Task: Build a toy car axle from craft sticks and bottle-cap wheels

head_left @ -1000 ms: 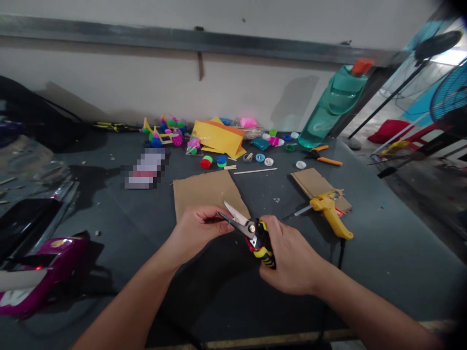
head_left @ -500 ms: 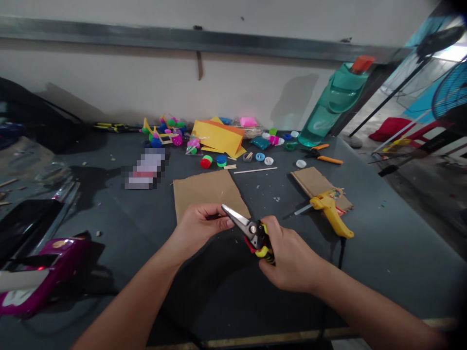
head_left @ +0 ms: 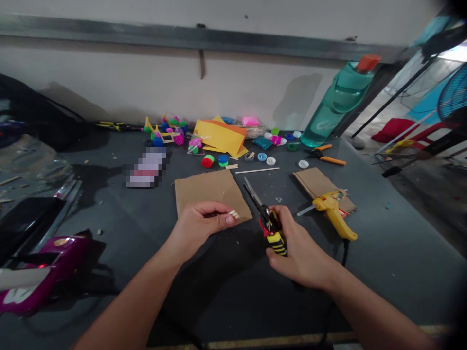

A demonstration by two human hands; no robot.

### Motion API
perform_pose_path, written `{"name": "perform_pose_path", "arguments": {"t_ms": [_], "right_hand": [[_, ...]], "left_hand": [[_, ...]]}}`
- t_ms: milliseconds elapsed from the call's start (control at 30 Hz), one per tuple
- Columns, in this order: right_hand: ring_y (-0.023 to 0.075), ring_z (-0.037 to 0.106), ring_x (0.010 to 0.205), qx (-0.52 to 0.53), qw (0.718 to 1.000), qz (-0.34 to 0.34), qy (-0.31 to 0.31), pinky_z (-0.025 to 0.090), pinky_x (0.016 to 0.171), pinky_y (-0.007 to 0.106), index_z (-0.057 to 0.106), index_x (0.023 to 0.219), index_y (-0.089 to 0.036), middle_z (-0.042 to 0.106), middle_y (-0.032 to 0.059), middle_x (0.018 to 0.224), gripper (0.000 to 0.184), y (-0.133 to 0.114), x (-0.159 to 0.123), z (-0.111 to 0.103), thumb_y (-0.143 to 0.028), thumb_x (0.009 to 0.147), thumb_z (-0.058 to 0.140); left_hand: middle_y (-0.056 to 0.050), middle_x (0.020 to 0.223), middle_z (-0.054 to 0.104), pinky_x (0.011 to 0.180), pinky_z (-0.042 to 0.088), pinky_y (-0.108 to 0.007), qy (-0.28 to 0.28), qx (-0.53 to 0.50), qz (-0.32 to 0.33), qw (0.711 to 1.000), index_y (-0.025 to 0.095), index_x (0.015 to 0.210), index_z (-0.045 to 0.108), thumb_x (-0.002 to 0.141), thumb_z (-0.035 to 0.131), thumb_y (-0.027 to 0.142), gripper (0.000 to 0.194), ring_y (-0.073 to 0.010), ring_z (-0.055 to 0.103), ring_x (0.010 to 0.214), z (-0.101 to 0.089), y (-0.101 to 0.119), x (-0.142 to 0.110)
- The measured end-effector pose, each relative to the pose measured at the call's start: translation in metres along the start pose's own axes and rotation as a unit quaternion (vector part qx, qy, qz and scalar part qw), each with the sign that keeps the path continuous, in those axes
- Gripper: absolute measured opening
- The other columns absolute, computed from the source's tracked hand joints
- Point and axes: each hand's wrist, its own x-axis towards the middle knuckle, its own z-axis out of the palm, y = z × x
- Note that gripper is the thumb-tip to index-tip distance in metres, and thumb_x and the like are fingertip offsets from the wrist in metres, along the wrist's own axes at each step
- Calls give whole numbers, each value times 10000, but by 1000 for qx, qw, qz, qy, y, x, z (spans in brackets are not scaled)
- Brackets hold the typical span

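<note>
Between the thumb and fingers of my left hand (head_left: 199, 227) are short pale wooden stick pieces (head_left: 234, 214), their ends poking out. That hand is above the near part of a flat brown cardboard piece (head_left: 207, 187). My right hand (head_left: 301, 248) is wrapped round the black and yellow handles of a pair of snips (head_left: 265, 214). The blades point up and to the left, apart from the stick pieces. A single thin stick (head_left: 257, 170) lies beyond the cardboard, with short sticks (head_left: 231, 166) beside it.
A yellow glue gun (head_left: 333, 214) rests on folded cardboard (head_left: 317, 182) at right, its cord running down. Orange-handled pliers (head_left: 330, 159) and a teal bottle (head_left: 333, 107) stand behind. Bottle caps (head_left: 223, 159) and yellow paper (head_left: 219, 136) lie at the back. A purple glue gun (head_left: 47, 272) is left.
The snips have moved right and away from my left hand, their blades turning more upright. The stick ends in my left fingers now show. My left hand has barely moved.
</note>
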Motion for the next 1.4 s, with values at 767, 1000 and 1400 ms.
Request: {"name": "perform_pose_path", "arguments": {"t_ms": [767, 1000, 1400], "right_hand": [[214, 558, 725, -171, 982, -58, -59, 359, 606, 314, 357, 1025, -181, 561, 67, 864, 424, -4, -9, 7, -232, 623, 484], [193, 559, 645, -185, 980, -48, -52, 295, 542, 285, 347, 1000, -177, 569, 53, 795, 371, -2, -9, 10, -213, 654, 477], [164, 540, 621, -73, 996, -32, -28, 362, 570, 271, 339, 1093, -172, 562, 28, 778, 497, -4, -5, 1, -215, 634, 524]], "left_hand": [[-22, 710, 701, 618, 499, -212, -55, 104, 44, 992, 166, 697, 718, 658, 734, 220, 69, -130, 624, 661, -8, 4, -3], [-6, 668, 677, 623, 485, -205, -58, 101, 39, 992, 161, 690, 721, 648, 740, 210, 66, -113, 598, 643, -7, 5, -5], [-42, 748, 714, 665, 528, -251, -28, 80, 38, 996, 173, 724, 722, 648, 762, 295, 150, -150, 646, 702, -9, -2, 0]]}}
